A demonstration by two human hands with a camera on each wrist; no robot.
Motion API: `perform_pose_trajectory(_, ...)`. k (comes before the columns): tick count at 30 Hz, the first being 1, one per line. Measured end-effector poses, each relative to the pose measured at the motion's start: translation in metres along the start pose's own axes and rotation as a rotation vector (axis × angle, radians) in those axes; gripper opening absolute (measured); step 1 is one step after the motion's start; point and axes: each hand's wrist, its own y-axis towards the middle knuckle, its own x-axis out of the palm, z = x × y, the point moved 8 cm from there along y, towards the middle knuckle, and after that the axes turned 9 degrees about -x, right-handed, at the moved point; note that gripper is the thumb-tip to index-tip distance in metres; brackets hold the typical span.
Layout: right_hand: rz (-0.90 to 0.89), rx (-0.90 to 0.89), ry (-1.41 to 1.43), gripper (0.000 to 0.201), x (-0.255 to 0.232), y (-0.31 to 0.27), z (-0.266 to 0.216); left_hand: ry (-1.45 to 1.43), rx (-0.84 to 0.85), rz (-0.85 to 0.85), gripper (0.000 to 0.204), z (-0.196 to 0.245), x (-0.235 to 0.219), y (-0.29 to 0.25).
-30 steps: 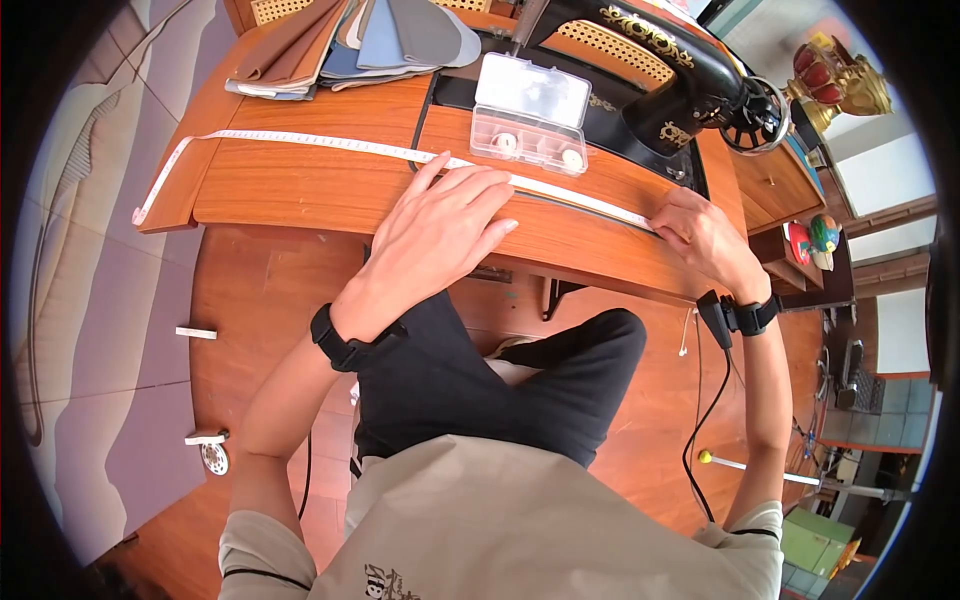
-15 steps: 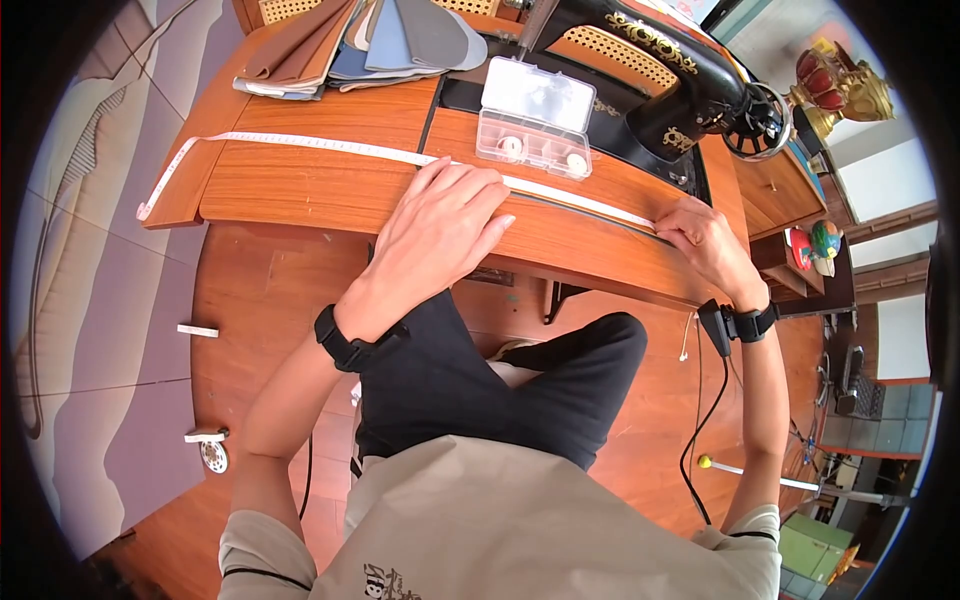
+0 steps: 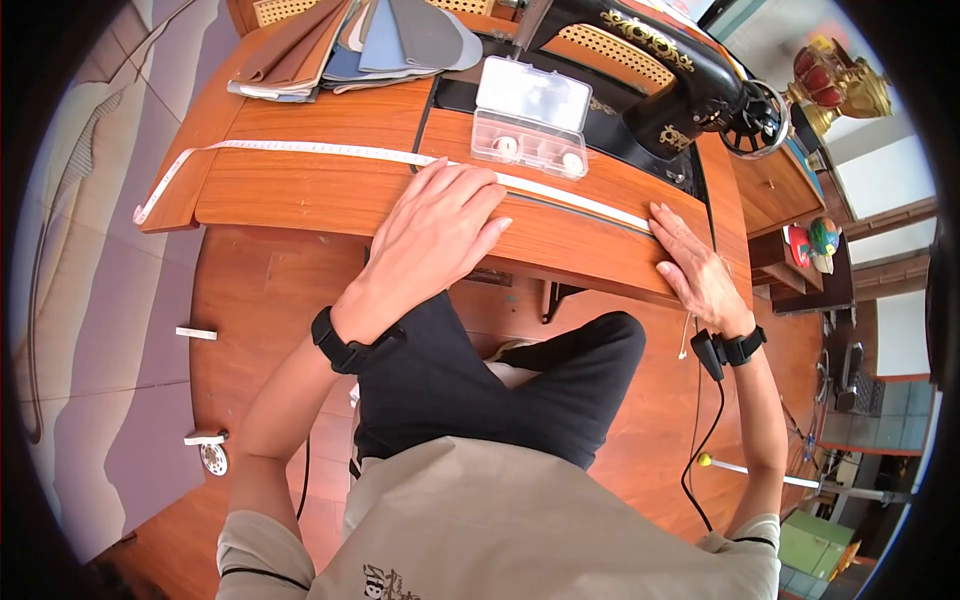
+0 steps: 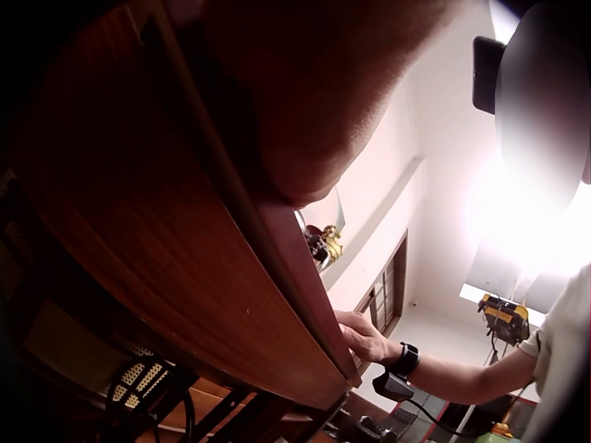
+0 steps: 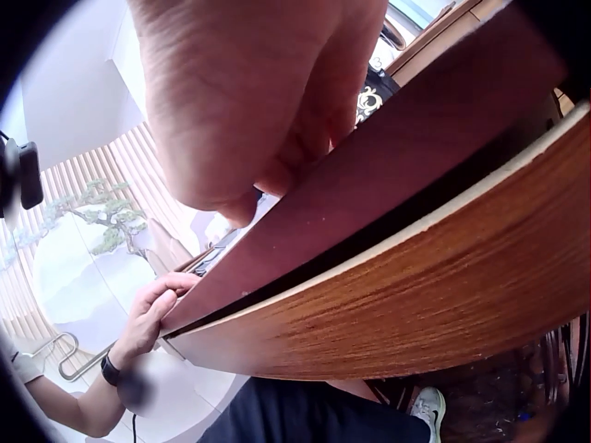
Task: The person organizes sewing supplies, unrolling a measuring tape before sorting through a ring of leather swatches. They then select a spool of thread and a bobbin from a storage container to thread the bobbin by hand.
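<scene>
A white measuring tape (image 3: 320, 149) runs across the wooden sewing table (image 3: 300, 200), its left end bent down over the table's left edge. My left hand (image 3: 437, 215) rests over the tape's middle, fingers extended and covering a stretch of it. At the tape's right end, my right hand (image 3: 700, 270) lies on the tabletop with its fingers straight, fingertips right at the end. A dark strip shows along the tape's near side between the hands. Just behind the tape stands a clear plastic box (image 3: 530, 145), lid raised, with white round items inside.
A black sewing machine (image 3: 680, 100) with gold decoration stands at the back right. Folded fabric swatches (image 3: 370, 50) in brown, blue and grey lie at the back left. A small drawer (image 3: 790, 250) with colourful figures is at the right, and a cable hangs from the right wrist.
My right hand has let go of the tape's end, which it was pinching, and its fingers have straightened onto the table. The left hand has stayed in place on the tape.
</scene>
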Motion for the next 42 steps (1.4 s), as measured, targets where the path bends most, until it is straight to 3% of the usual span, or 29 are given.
perform_pose_trajectory(2, -0.08, -0.02, 0.022, 0.071, 0.006, -0.002, -0.002, -0.008, -0.02, -0.036, 0.027, 0.0, 0.003, 0.001)
perform_pose_trajectory(6, -0.072, -0.075, 0.058, 0.083, 0.009, 0.011, -0.01, 0.01, -0.024, -0.027, 0.027, -0.001, 0.005, 0.0)
perform_pose_trajectory(15, -0.06, -0.211, -0.01, 0.089, 0.018, 0.052, -0.041, 0.012, -0.002, -0.002, 0.025, 0.0, 0.003, 0.0)
perform_pose_trajectory(19, -0.015, -0.205, 0.173, 0.093, 0.021, 0.066, -0.053, 0.011, -0.011, -0.01, 0.028, 0.0, 0.003, 0.0)
perform_pose_trajectory(21, -0.013, -0.176, 0.22, 0.086, 0.018, 0.069, -0.054, 0.009, -0.009, -0.009, 0.028, 0.0, 0.003, 0.0)
perform_pose_trajectory(23, 0.155, -0.226, 0.32, 0.076, -0.006, 0.07, -0.049, 0.011, -0.014, -0.007, 0.028, -0.002, 0.001, 0.0)
perform_pose_trajectory(27, 0.293, -0.012, 0.137, 0.041, -0.038, 0.05, -0.013, -0.009, -0.005, -0.021, 0.028, -0.002, 0.002, -0.001)
perform_pose_trajectory(31, 0.269, 0.159, 0.105, 0.033, -0.023, 0.027, 0.016, 0.002, -0.019, -0.018, 0.028, -0.001, 0.004, 0.0)
perform_pose_trajectory(33, 0.261, 0.252, 0.228, 0.032, -0.011, 0.019, 0.021, -0.003, -0.015, -0.024, 0.029, 0.0, 0.004, 0.001)
perform_pose_trajectory(35, 0.256, 0.266, 0.198, 0.031, -0.007, 0.022, 0.017, -0.001, -0.01, -0.03, 0.029, 0.001, 0.004, 0.001)
perform_pose_trajectory(38, 0.281, 0.243, 0.416, 0.023, -0.002, 0.031, 0.015, 0.011, -0.008, -0.029, 0.03, 0.001, 0.004, 0.0)
perform_pose_trajectory(42, 0.202, 0.185, 0.314, 0.014, -0.005, 0.032, 0.016, -0.012, -0.032, -0.064, 0.031, -0.001, 0.004, 0.001)
